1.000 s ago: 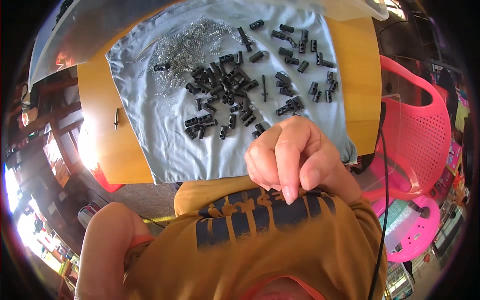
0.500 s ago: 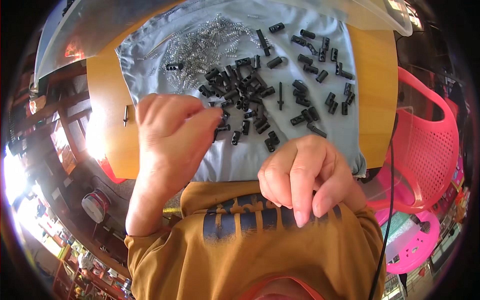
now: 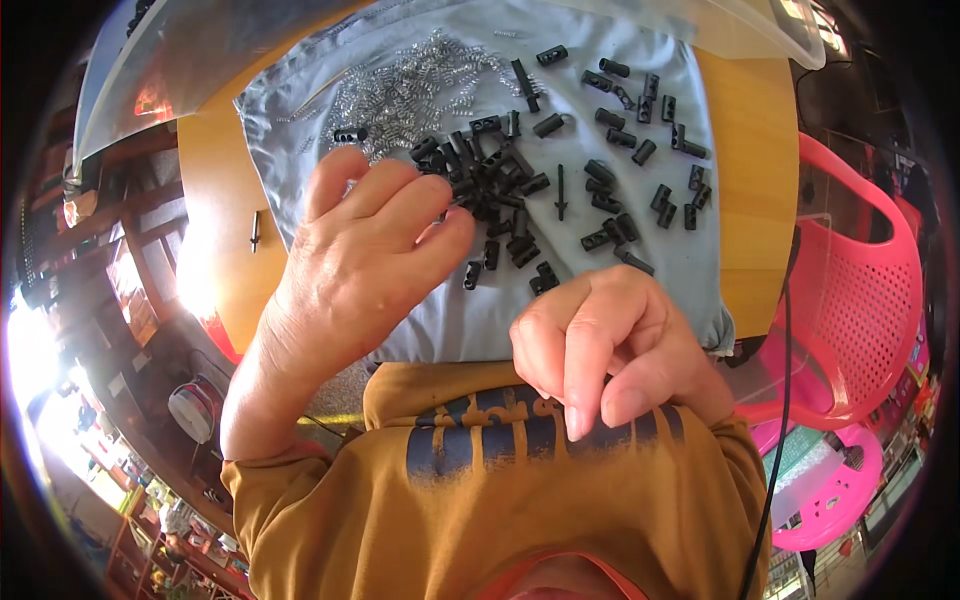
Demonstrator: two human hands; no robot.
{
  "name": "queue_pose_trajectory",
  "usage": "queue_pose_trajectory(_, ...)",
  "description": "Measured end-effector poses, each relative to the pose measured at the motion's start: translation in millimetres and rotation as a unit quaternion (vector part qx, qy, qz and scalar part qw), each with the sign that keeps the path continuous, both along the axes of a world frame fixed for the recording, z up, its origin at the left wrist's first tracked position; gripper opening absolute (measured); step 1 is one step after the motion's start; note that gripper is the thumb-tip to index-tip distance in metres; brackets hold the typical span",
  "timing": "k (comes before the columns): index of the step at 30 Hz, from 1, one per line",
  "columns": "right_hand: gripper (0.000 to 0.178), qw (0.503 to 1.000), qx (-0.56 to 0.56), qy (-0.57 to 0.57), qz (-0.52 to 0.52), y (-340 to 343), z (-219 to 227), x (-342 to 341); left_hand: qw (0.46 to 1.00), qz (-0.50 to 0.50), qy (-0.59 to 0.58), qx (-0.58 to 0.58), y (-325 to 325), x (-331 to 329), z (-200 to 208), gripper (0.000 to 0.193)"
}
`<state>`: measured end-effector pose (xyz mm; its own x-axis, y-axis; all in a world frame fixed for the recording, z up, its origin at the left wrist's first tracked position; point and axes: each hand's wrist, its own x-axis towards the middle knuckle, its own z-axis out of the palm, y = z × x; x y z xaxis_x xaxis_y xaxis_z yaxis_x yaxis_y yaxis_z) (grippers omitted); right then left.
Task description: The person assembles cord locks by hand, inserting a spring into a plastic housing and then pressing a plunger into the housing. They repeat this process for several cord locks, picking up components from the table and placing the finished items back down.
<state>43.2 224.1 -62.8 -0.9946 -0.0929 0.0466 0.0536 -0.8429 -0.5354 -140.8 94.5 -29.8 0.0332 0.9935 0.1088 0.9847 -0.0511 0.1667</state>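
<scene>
While I watch from far off through the head camera, the left hand (image 3: 355, 255) is over the left edge of the heap of black cylinders (image 3: 490, 170), its back toward me and its fingers curled down. Its fingertips are hidden, so I cannot tell whether they touch a part, grip one or merely hang above. The right hand (image 3: 620, 345) sits at the near edge of the blue cloth (image 3: 450, 335), its index finger and thumb pointing back toward the shirt (image 3: 480, 510) with a gap between their tips. I see nothing in that gap, but its palm is turned from me, and I cannot tell what the folded fingers enclose. The two hands are well apart.

The heap lies mid-cloth, just right of the left hand; loose black cylinders (image 3: 621, 138) are scattered to its right, tangled springs (image 3: 400, 100) spread on its far left, and a black pin (image 3: 561, 193) lies between heap and scatter.

I judge the step in hand to be picking out a part with the left hand while the right waits. From here I'd want a light pinch on one cylinder, lifting it clear without dragging its neighbours or the springs.
</scene>
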Motion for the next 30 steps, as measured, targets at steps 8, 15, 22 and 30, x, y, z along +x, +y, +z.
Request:
queue_pose_trajectory(8,0.018,0.992,0.088,-0.046,-0.08,-7.0,9.0,-2.8,0.986,-0.032,-0.146,0.07,5.8,-18.5,-9.9,0.025)
queue_pose_trajectory(15,0.016,0.901,0.352,-0.07,-0.242,-15.3,9.7,-12.5,0.857,0.018,-0.502,0.116,-13.5,-7.3,-7.4,0.023)
queue_pose_trajectory(22,0.031,0.822,0.494,0.005,-0.283,-16.4,17.3,-19.8,0.8,0.078,-0.571,0.169,-23.8,16.9,-20.2,0.022)
queue_pose_trajectory(30,0.028,0.851,0.452,-0.053,-0.261,-22.0,11.0,-18.9,0.895,0.125,-0.359,0.234,-35.2,40.0,-15.2,0.029)
